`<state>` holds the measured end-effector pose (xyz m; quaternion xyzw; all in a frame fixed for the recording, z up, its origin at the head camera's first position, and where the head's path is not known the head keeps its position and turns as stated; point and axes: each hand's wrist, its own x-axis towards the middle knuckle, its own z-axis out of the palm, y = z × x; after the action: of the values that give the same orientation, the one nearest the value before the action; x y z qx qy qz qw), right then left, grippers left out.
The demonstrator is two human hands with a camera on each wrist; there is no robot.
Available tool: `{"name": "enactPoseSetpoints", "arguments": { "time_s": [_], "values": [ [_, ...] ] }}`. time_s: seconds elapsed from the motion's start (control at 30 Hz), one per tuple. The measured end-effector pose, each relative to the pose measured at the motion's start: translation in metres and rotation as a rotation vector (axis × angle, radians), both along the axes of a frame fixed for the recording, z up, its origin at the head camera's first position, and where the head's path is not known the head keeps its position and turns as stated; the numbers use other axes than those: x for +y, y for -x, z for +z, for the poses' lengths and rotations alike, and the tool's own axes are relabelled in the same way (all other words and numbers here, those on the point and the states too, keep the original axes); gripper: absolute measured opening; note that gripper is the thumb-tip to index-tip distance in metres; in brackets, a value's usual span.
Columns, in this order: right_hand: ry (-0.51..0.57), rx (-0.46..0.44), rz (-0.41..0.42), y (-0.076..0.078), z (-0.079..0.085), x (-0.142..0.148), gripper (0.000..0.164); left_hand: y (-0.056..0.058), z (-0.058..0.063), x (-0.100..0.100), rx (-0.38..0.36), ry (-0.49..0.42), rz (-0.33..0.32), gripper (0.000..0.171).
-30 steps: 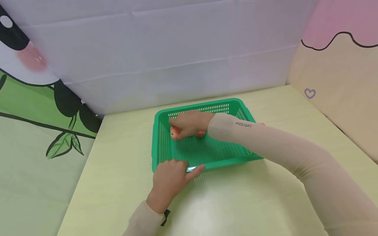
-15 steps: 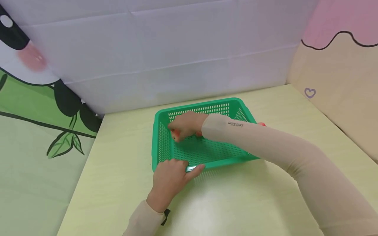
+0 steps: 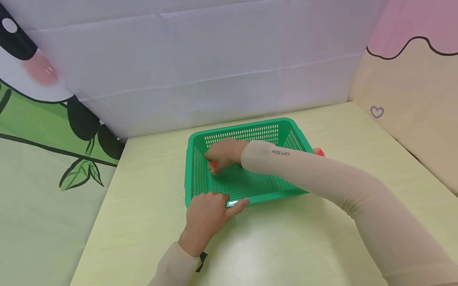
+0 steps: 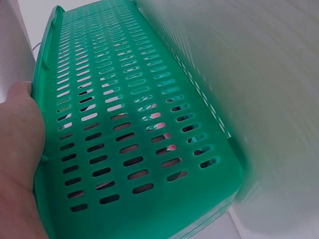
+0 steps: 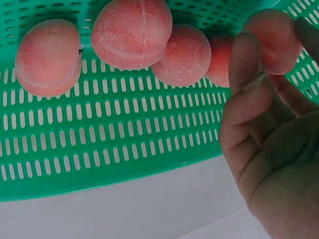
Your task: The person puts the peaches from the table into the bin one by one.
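A green plastic basket point(image 3: 247, 198) with slotted walls stands on the table. My left hand point(image 3: 206, 212) grips its near rim, with the thumb along the edge; the left wrist view shows the palm point(image 4: 20, 159) against the outer wall. Inside the basket, toward its left end, my right hand point(image 3: 224, 153) holds a pinkish-red peach point(image 3: 212, 166) between thumb and fingers. In the right wrist view that peach point(image 5: 274, 40) sits between the fingertips, and several other peaches point(image 5: 132, 32) lie in a row in the basket. The sleeved right forearm hides much of the basket's right side from above.
Another red fruit point(image 3: 318, 151) shows just beyond the basket's right side, partly behind the sleeve. The pale yellow table point(image 3: 143, 222) meets a white sheet point(image 3: 214, 63) at the back. Printed cloth panels point(image 3: 411, 99) stand at the sides.
My right forearm has shifted left and the right hand slightly lower, still holding the peach. More of the fruit beyond the right side shows; another inside became hidden. The left hand stays on the rim.
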<state>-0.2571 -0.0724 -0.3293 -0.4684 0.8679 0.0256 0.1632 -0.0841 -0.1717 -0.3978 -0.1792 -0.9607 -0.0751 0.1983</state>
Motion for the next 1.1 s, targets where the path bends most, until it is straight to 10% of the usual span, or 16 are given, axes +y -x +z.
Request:
{"name": "enactPoseSetpoints", "arguments": {
  "time_s": [1.1],
  "values": [
    [-0.069, -0.01, -0.012, -0.009, -0.01, -0.007, 0.02, 0.0, 0.002, -0.001, -0.016, 0.012, 0.0, 0.073]
  ]
}}
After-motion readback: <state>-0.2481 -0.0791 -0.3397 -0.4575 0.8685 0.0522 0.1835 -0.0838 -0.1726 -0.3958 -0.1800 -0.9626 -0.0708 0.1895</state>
